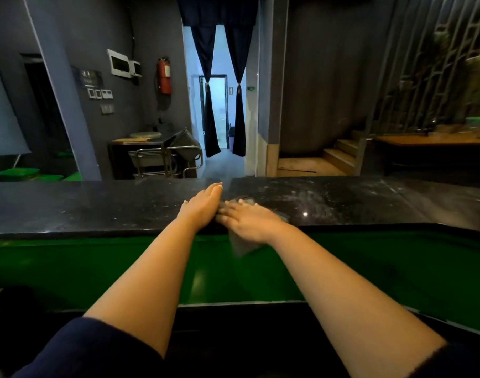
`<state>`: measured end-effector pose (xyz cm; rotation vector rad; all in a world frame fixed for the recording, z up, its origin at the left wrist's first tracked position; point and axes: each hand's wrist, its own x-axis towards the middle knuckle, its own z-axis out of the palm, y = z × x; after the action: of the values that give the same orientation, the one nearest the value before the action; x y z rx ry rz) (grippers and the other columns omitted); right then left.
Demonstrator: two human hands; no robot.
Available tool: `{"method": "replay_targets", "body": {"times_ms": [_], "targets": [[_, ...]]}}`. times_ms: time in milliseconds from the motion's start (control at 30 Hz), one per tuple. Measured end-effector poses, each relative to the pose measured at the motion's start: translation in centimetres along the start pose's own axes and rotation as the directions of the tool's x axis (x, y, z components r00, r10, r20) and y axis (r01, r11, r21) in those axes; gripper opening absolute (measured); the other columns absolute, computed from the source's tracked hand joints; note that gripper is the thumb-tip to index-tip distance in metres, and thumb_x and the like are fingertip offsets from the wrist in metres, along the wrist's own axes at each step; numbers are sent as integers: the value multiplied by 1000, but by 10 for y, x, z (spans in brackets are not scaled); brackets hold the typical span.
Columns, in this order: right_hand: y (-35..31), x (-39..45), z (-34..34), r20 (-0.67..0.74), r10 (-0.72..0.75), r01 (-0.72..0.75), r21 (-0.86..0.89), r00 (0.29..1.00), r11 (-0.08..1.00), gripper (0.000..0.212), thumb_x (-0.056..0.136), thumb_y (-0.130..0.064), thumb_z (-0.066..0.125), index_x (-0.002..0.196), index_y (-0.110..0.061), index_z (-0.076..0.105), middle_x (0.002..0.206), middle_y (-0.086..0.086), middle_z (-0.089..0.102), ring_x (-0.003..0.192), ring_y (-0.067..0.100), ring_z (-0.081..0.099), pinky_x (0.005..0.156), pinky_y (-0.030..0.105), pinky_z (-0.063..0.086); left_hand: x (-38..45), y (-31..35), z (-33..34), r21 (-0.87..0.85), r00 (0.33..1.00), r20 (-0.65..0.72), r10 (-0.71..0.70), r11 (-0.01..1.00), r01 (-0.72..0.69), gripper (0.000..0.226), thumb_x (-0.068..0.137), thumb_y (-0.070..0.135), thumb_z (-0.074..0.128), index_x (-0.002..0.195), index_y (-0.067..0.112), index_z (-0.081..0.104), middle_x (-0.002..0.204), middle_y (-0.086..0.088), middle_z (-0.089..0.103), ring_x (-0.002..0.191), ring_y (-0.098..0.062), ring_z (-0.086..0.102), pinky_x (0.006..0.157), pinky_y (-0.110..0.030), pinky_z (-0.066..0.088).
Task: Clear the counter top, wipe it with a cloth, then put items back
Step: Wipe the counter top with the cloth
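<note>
A long black stone counter top [342, 203] runs across the view, with a green panel below its near edge. My left hand [202, 204] lies flat on it, fingers straight and pointing away. Beside it, my right hand [247, 218] presses flat on a grey cloth [243, 246] with fingers spread. The cloth is mostly hidden under the hand; one corner hangs over the near edge and a bit shows by the fingertips. The two hands touch at the middle of the counter. Pale smears mark the surface to the right.
Past the counter are a metal trolley [162, 156], a red fire extinguisher [164, 76] on the wall, a curtained doorway [222, 105] and wooden steps [339, 156]. A wooden table [430, 139] stands at the far right.
</note>
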<state>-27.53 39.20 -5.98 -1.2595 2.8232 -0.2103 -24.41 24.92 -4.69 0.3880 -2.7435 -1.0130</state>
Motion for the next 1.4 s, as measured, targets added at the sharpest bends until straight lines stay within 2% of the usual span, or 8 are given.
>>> {"method": "replay_targets", "body": {"times_ms": [233, 533, 833, 967, 1067, 1167, 1300, 1400], "targets": [[86, 15, -23, 30, 370, -371, 13, 928, 929, 52, 102, -43, 19, 153, -36, 10, 163, -3, 0, 149, 28, -1, 118, 51, 1, 18, 4, 27, 297, 997, -13, 75, 953, -68, 56, 98, 41, 11, 152, 25, 16, 160, 1, 18, 146, -20, 19, 117, -53, 7], [69, 133, -24, 123, 51, -42, -76, 991, 996, 60, 95, -52, 25, 152, -35, 16, 162, 1, 11, 148, 32, 8, 116, 60, 8, 33, -9, 29, 538, 994, 35, 103, 836, -105, 58, 96, 37, 16, 145, 7, 21, 161, -13, 0, 147, -35, 0, 116, -59, 8], [170, 140, -30, 4, 512, -510, -75, 859, 857, 63, 93, -49, 33, 151, -30, 18, 159, 13, 15, 145, 43, 10, 111, 68, 9, 33, -6, 28, 500, 998, 51, 39, 864, -59, 59, 98, 42, 20, 151, 17, 17, 161, -10, 3, 148, -25, -3, 117, -52, 0], [107, 123, -31, 105, 127, -112, -134, 986, 985, 55, 103, -39, 26, 154, -28, 7, 162, 6, 4, 148, 32, 5, 117, 56, 6, 32, 0, 27, 498, 999, 48, 1, 867, -25, 61, 97, 48, 22, 152, 22, 15, 161, -7, 3, 148, -22, 0, 118, -49, 0], [106, 105, -38, 156, 57, -39, -114, 986, 993, 51, 105, -36, 19, 154, -27, 8, 163, 4, 1, 149, 28, 2, 117, 50, 3, 30, 1, 27, 512, 999, 39, -7, 859, -14, 63, 97, 50, 24, 153, 23, 16, 161, -6, 4, 148, -21, 1, 118, -49, 1], [145, 82, -46, 70, 214, -204, -133, 974, 970, 53, 105, -33, 27, 154, -27, 9, 162, 9, 8, 147, 34, 10, 115, 53, 10, 27, 1, 26, 507, 999, 41, 10, 861, -30, 63, 97, 52, 24, 152, 22, 17, 161, -6, 6, 148, -21, 3, 118, -49, 3], [198, 72, -40, -9, 628, -628, -35, 778, 778, 68, 94, -55, 27, 153, -25, 15, 161, 13, 12, 146, 40, 9, 115, 62, 8, 26, 3, 26, 475, 999, 35, 16, 879, -30, 61, 97, 49, 25, 151, 22, 21, 161, -6, 9, 148, -21, 5, 118, -49, 3], [162, 68, -33, -3, 544, -544, -37, 839, 838, 72, 91, -53, 39, 152, -25, 13, 160, 14, 13, 144, 43, 11, 112, 65, 10, 25, 5, 26, 454, 999, 34, 2, 891, -18, 56, 98, 43, 22, 150, 21, 24, 161, -6, 10, 148, -23, 5, 118, -52, 4]]}}
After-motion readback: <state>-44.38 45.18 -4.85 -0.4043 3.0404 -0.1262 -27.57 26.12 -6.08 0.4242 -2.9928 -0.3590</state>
